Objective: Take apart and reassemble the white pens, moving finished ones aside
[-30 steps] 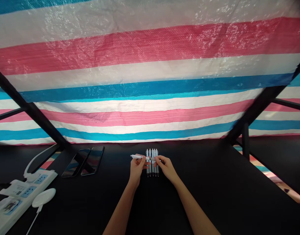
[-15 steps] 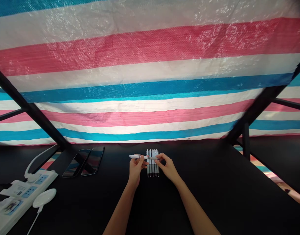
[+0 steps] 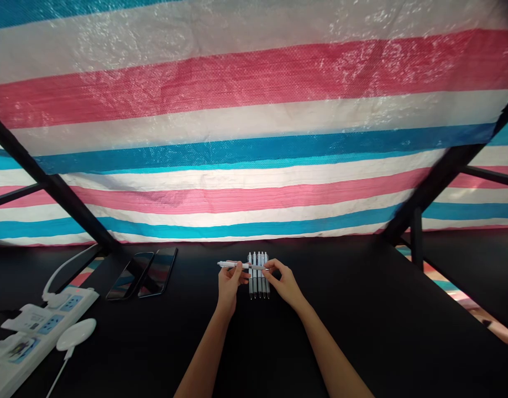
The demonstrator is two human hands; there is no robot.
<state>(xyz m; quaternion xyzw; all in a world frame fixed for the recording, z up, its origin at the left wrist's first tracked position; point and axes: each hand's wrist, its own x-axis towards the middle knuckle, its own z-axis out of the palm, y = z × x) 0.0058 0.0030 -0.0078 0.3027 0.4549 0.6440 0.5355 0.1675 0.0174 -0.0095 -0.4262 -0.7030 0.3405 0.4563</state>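
Observation:
Between my hands a white and grey pen (image 3: 241, 265) is held roughly level. My left hand (image 3: 229, 286) pinches its barrel, with the clicker end sticking out to the left. The fingers of my right hand (image 3: 284, 282) close on the tip end at the right. Below the held pen, a row of several similar white and grey pens (image 3: 259, 284) lies side by side on the black table (image 3: 274, 342), their tips toward me. Part of that row is hidden behind the held pen and my fingers.
Two dark phones, one (image 3: 130, 276) beside the other (image 3: 158, 272), lie left of my hands. A white power strip (image 3: 42, 337) with plugs and a round white charging pad (image 3: 76, 334) occupy the near left. Black frame bars and a striped tarp (image 3: 254, 199) stand behind.
The held pen and my hands have barely shifted; the pen's left end sits very slightly higher and further left. The row of pens has stayed in place.

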